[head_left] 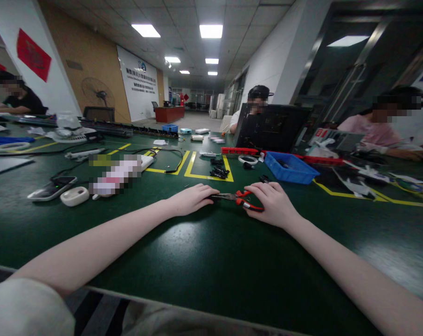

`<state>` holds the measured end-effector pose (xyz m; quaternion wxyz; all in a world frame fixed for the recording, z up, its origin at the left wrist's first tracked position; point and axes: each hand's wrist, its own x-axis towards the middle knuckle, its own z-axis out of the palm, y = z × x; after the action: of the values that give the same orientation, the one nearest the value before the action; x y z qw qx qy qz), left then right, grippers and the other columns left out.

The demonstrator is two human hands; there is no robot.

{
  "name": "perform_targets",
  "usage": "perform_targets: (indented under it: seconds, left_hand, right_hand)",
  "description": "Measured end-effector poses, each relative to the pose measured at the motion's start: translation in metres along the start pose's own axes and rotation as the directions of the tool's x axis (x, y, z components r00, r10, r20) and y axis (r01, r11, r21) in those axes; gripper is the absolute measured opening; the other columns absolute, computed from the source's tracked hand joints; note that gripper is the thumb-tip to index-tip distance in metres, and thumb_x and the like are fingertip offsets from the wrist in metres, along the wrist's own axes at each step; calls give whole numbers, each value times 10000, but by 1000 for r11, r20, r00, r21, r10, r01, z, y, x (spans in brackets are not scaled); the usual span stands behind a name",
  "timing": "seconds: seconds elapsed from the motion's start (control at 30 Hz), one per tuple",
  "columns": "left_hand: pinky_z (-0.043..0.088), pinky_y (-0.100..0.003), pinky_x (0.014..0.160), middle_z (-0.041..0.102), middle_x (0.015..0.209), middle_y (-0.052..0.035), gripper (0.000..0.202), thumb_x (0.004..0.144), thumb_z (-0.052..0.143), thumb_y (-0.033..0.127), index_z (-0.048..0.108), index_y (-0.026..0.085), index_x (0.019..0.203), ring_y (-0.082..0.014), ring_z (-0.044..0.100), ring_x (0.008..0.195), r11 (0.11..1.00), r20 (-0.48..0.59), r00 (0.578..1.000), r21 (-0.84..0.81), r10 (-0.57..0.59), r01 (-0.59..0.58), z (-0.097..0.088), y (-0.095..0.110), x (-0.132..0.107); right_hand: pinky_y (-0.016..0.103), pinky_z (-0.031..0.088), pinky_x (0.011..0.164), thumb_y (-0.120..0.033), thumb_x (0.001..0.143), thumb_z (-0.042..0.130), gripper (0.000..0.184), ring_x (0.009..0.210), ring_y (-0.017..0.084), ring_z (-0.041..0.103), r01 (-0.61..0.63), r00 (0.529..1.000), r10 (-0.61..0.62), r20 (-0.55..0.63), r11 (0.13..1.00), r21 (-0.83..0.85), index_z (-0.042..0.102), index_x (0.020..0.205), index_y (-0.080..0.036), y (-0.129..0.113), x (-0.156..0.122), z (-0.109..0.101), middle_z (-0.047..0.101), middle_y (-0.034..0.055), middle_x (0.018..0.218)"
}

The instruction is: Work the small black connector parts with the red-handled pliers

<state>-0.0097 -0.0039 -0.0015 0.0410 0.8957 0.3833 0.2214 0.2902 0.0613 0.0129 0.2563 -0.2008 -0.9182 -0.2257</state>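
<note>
My right hand [272, 203] grips a pair of red-handled long-nose pliers [240, 199] by the handles, its fingers wrapped round them. The jaws point left, to the fingertips of my left hand [194, 198]. Those fingertips are pinched together at the jaw tips; a small dark piece seems to sit there, too small to name. Beyond my hands a pile of small black parts [218, 170] lies inside a yellow taped square. Another small black part [265, 178] shows just behind my right hand.
A blue bin [291, 168] stands beyond my right hand, before a large black case [270, 126]. At left lie a phone-like device [52, 188], a white oval object [74, 196] and a partly blurred power strip [122, 172]. Three other people sit around the green table [183, 261].
</note>
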Motion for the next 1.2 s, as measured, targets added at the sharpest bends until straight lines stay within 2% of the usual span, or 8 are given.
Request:
perform_targets:
  seconds: [0.13,0.27,0.43,0.63,0.97,1.2]
  left_hand:
    - [468,-388,994,581,1290,-122,356,1026,436,271,466,170,1366,-243,551,1164,1000,-4,1000,7,6,-6,0,1,0]
    - [465,-375,991,582,1277,-112,364,1027,435,272,450,189,1381,-236,554,1149,1000,-7,1000,15,24,-24,-1,2,-1]
    - [471,-373,975,592,1242,-114,370,1030,423,268,450,177,1388,-233,556,1117,998,-1,999,36,43,-43,-1,4,-1]
    - [477,-371,978,600,1219,-116,363,1030,425,270,469,172,1377,-231,564,1112,998,-39,998,55,47,-44,0,4,-1]
    - [492,-381,979,567,1275,-116,376,1015,466,269,463,192,1383,-237,550,1146,995,-53,996,78,66,-62,-1,2,-1]
    - [497,-368,968,570,1265,-114,385,1004,494,270,466,200,1382,-230,561,1132,992,-55,995,96,82,-77,0,1,-1]
  right_hand:
    - [435,404,898,-317,788,652,463,1011,291,616,-17,1000,17,25,1000,-1,583,1210,-139,1,-1,1,670,142,1130]
    - [458,414,937,-273,818,614,435,1026,303,600,-22,998,24,50,999,-31,577,1224,-121,1,0,2,657,163,1149]
    - [484,375,1062,-158,785,559,457,1084,307,587,14,999,-11,36,996,-83,570,1236,-88,2,0,4,654,178,1140]
    - [512,300,1131,-229,793,575,378,953,281,638,58,998,-54,36,990,-126,630,1144,-100,1,0,5,696,135,987]
    - [447,411,1053,-225,807,570,336,899,259,665,56,990,-50,129,998,-39,648,1101,-81,2,0,3,713,135,960]
    - [483,352,1083,-244,809,573,335,879,258,669,31,988,-26,153,999,-33,646,1097,-90,2,2,3,715,126,945]
